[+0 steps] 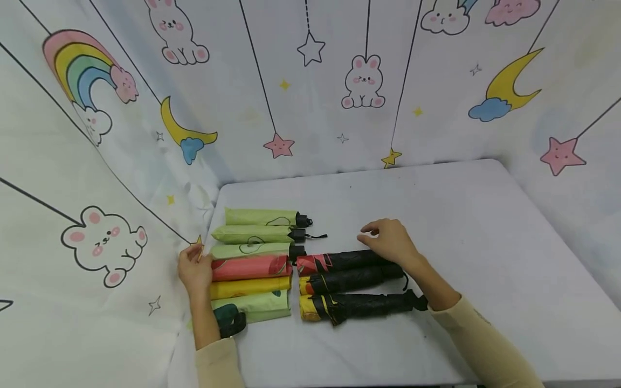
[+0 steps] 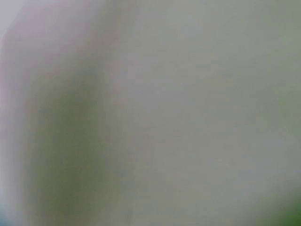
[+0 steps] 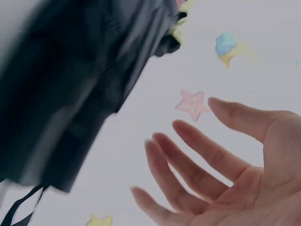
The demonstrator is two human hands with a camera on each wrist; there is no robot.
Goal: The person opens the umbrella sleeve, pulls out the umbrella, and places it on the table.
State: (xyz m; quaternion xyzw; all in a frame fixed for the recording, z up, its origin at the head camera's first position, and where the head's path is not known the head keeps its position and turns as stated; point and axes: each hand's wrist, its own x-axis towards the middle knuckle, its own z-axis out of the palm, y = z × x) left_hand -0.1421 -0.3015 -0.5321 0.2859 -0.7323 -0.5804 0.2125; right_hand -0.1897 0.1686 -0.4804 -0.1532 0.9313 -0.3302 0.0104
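Three black umbrellas (image 1: 359, 280), right of red umbrella (image 1: 249, 268); left hand (image 1: 195, 271) at its left end, fingers: cannot tell; right hand (image 1: 392, 241) rightward, fingers clearly apart in right wrist view only.

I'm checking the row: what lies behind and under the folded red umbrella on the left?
Behind the red umbrella lies a light green umbrella with a black handle; what's underneath is covered.
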